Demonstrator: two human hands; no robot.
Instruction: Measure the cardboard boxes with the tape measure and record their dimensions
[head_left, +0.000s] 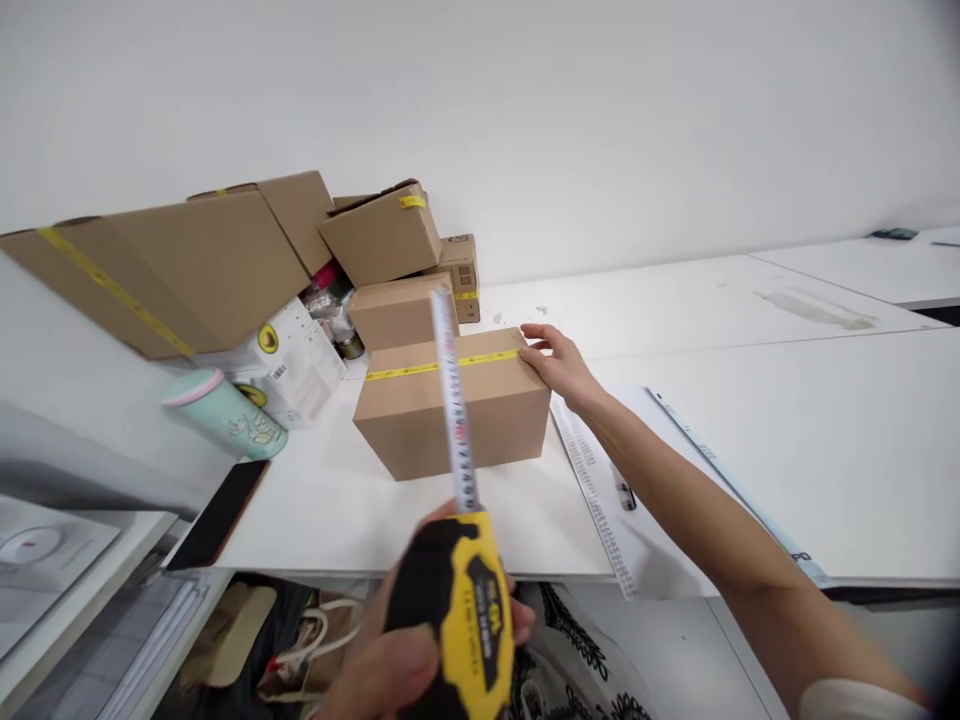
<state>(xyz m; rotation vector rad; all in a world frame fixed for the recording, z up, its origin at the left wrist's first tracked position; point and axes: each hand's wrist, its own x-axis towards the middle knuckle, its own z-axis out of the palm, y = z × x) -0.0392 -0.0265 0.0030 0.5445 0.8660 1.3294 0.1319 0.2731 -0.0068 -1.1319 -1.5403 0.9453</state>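
My left hand (397, 660) is wrapped round a yellow and black tape measure (480, 610), close to the camera. Its white blade (454, 400) is drawn out and points away from me, passing in front of a cardboard box (495, 425). Yellow tape runs along the top of this box, which sits on the white table. At the box's upper right edge rests my right hand (559, 365), fingers spread and touching the corner. Whether the blade touches the box I cannot tell.
More cardboard boxes (202, 260) are stacked at the back left against the wall. A mint tumbler (232, 415) and a black flat item (221, 515) stand nearer on the left. Right of the box lie papers (667, 540) with a pen-like object (624, 490) on the white table (825, 430).
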